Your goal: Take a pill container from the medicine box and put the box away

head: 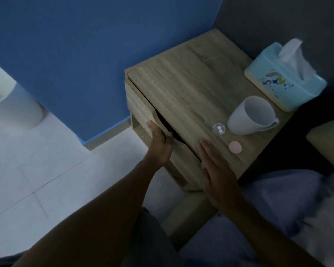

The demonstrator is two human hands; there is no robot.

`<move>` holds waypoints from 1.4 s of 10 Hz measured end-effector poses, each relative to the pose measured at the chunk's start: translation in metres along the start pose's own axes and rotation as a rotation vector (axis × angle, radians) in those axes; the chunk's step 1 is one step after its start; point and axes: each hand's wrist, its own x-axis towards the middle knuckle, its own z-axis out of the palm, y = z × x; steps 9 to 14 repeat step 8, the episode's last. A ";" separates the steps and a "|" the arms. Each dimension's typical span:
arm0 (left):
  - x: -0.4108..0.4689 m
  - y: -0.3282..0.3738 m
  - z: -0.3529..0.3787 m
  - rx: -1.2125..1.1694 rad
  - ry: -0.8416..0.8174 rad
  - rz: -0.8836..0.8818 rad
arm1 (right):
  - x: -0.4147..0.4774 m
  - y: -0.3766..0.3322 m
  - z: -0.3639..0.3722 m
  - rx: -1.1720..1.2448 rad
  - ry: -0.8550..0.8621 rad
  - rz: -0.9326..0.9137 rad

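Observation:
A small clear pill container [219, 129] with two white pills inside stands open on the wooden nightstand [197, 78], and its pink lid [235, 147] lies beside it. My left hand [159, 143] presses flat against the front of the top drawer [141, 110], which shows only a narrow dark gap. My right hand [216, 168] rests flat, fingers apart, on the nightstand's near edge, just short of the pink lid. The medicine box is not visible; the drawer's inside is hidden.
A white mug [252, 115] stands behind the pill container. A light blue tissue box [283, 79] sits at the nightstand's far right corner. A blue wall is behind, white floor tiles to the left, bedding [289, 209] and a pillow to the right.

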 end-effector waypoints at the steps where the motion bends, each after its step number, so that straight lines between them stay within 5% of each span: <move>1: 0.005 -0.001 0.000 0.011 -0.029 -0.012 | 0.000 0.000 0.000 -0.018 -0.019 0.001; 6: -0.013 0.014 -0.014 0.253 -0.280 -0.154 | 0.000 0.004 -0.003 0.068 -0.068 0.066; 8: -0.058 0.074 -0.053 0.441 -0.152 -0.024 | 0.011 -0.031 -0.031 0.031 -0.128 0.079; 14: -0.058 0.074 -0.053 0.441 -0.152 -0.024 | 0.011 -0.031 -0.031 0.031 -0.128 0.079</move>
